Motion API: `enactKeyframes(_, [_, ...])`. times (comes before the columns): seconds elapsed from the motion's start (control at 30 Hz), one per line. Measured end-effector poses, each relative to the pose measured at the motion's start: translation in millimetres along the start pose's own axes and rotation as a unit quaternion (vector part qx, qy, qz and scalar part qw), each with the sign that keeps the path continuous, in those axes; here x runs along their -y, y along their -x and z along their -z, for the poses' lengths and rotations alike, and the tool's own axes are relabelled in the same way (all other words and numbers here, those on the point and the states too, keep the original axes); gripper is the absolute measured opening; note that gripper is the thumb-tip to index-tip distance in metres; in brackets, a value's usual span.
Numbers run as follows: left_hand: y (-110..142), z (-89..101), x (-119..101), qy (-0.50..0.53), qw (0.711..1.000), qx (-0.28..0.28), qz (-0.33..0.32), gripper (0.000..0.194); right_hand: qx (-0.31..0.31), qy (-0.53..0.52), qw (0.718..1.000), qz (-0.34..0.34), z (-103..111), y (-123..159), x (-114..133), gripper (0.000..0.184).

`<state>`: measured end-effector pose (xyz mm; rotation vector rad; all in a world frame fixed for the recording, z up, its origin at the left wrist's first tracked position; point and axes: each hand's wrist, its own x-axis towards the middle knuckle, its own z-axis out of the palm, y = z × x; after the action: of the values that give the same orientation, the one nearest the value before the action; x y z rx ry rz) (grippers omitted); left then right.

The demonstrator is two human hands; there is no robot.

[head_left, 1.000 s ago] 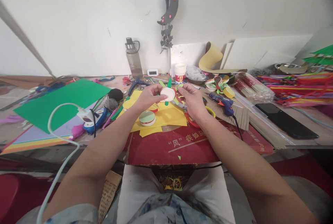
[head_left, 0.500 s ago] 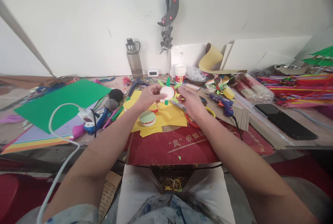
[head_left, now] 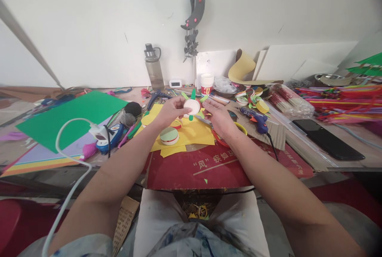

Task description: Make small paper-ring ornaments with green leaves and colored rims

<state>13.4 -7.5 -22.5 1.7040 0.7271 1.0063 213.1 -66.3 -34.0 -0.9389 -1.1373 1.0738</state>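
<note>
My left hand [head_left: 176, 110] pinches a round white paper disc [head_left: 191, 107] with a red edge, its thumb lying on the face. Dark green and light green paper tabs stick out around the disc. On its right side, the fingers of my right hand [head_left: 217, 114] are closed at a light green tab [head_left: 204, 110]; their exact contact is partly hidden. Below the hands lies yellow paper [head_left: 197, 135], and on it rests another disc [head_left: 169, 135] with a pale green top and red rim. Scissors [head_left: 219, 139] with red-orange handles lie partly hidden under my right wrist.
A blue glue gun [head_left: 260, 123] with a black cord lies on cardboard to the right, near a black phone [head_left: 328, 139]. Green card [head_left: 74, 117] and a white cable [head_left: 61, 145] are at left. A bottle [head_left: 154, 70] and paper cups [head_left: 207, 84] stand behind.
My right hand has shifted slightly left, its fingers closer to the disc's right edge. My left hand and the disc stay almost where they were.
</note>
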Motion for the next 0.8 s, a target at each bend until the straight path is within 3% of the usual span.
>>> enactKeyframes(0.8, [2.0, -4.6, -3.8, 0.004, 1.0, -0.013, 0.009, 0.044, -0.012, -0.04, 0.998, -0.039, -4.5, 4.3, 5.2, 0.048])
